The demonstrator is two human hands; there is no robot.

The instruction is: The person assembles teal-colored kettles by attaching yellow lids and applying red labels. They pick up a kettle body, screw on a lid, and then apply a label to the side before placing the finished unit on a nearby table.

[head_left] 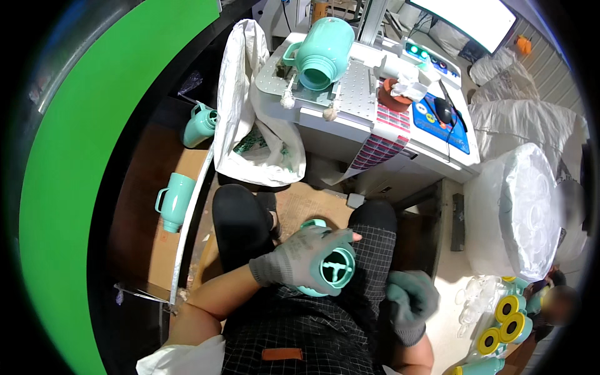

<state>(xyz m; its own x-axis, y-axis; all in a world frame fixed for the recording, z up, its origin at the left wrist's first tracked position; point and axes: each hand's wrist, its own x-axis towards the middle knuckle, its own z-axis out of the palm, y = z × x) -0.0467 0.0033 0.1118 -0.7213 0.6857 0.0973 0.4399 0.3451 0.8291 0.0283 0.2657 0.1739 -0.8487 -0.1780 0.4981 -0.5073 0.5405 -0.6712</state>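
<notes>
My left hand (304,257), in a grey-and-green work glove, is wrapped round a mint-green jug body (306,290) above my lap. Its round mouth faces up, with a thin green cross-shaped piece inside the opening. Part of the jug's handle shows beyond the fingers. Off to the right, beside my thigh, my right hand (410,304) has its gloved fingers curled in. Whatever they may hold is hidden in the glove. Another mint-green jug (325,50) lies on the machine's perforated plate, mouth toward me.
A white woven sack (240,125) with green scraps hangs left of the machine (325,122). Two more jugs (178,197) rest in the left-hand bin. A mouse (442,110) sits on a blue pad. At right are a plastic-covered container (509,209) and several yellow-topped pieces (512,325).
</notes>
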